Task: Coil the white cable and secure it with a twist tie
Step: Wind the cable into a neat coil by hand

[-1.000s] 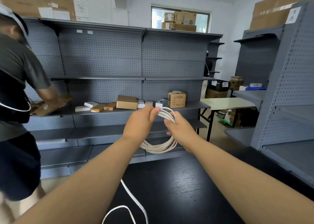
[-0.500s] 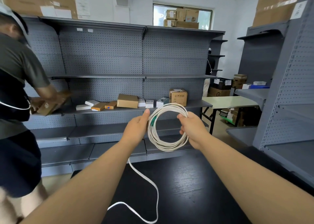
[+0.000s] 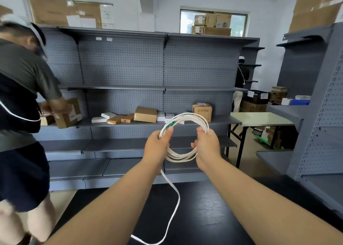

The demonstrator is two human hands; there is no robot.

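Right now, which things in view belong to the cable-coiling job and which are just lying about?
Job:
- white cable, coiled, with loose tail trailing to the black table
- green connector
- left hand and right hand, both gripping the coil
- no twist tie visible

Lying about:
- cardboard boxes and small white boxes on grey shelf
- folding table
- another person handling a box

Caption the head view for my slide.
Left hand and right hand grip the white cable coil, tail hanging over the table.

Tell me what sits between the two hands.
In the head view, only the white cable coil spans the gap between the left hand and right hand; its middle is open.
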